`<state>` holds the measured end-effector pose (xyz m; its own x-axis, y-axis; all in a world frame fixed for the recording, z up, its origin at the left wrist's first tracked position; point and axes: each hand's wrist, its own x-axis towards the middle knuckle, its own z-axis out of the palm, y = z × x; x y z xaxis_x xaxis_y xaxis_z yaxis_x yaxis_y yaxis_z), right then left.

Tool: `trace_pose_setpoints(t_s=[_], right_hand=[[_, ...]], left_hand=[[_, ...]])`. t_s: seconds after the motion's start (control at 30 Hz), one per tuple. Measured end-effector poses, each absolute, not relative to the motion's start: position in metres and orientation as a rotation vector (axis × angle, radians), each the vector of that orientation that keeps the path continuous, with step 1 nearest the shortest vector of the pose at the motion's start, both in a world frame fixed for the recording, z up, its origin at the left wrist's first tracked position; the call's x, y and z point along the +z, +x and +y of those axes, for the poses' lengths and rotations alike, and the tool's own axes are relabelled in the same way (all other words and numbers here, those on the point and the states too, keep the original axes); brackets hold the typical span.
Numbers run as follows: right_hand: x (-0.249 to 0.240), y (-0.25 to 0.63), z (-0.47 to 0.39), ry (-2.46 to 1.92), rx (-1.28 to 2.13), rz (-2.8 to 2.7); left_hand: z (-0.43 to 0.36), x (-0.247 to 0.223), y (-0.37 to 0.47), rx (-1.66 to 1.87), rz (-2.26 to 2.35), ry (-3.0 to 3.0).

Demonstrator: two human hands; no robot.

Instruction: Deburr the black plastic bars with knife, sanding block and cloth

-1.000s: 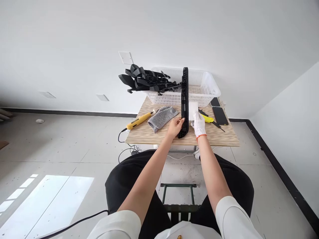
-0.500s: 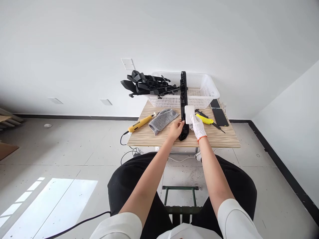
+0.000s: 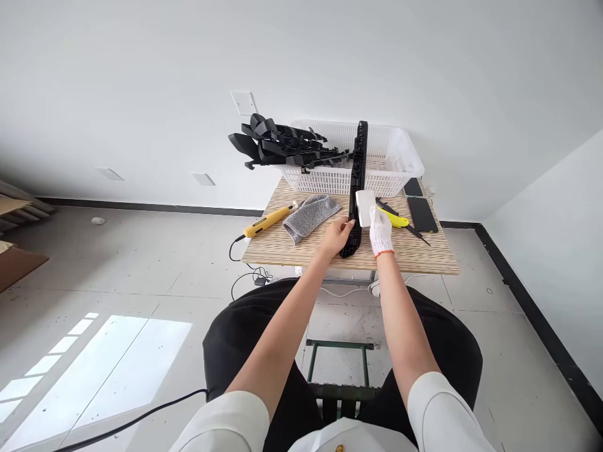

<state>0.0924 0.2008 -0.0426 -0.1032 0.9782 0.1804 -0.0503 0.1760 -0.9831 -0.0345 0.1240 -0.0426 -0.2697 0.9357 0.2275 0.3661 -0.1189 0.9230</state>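
A long, ribbed black plastic trim piece (image 3: 357,182) stands tilted, its lower end near the table's front and its upper end over the basket. My bare left hand (image 3: 338,236) pinches its left edge near the lower end. In my right hand (image 3: 379,232), which wears a white knit glove with an orange cuff, is a white rectangular block (image 3: 365,208). The block is close against the right side of the trim piece; whether they touch I cannot tell. Just right of the gloved hand lies a yellow utility knife (image 3: 394,218).
A white plastic basket (image 3: 400,164) at the table's back holds several black plastic parts (image 3: 282,147) overhanging its left side. On the wooden table (image 3: 301,253) are a grey cloth (image 3: 311,216), a yellow corded tool (image 3: 267,222), a phone (image 3: 423,215) and thin black tools (image 3: 414,235).
The trim piece's upper end has leaned to the right. Both hands keep their hold, and the white block has shifted slightly right with the gloved hand. The camera view has tilted a little.
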Motion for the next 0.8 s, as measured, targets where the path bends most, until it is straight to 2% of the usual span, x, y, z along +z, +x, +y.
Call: trace_pose_setpoints(t_s=[0.27,0.8], right_hand=[[-0.045,0.092,0.2,-1.001,1.11,-1.358],[-0.033,0.093,0.191,-1.047,1.282,-1.327]], left_hand=[[0.125,-0.044,-0.034,1.436,1.607,1.434],[0.129,-0.038,-0.034,1.515,1.371,1.163]])
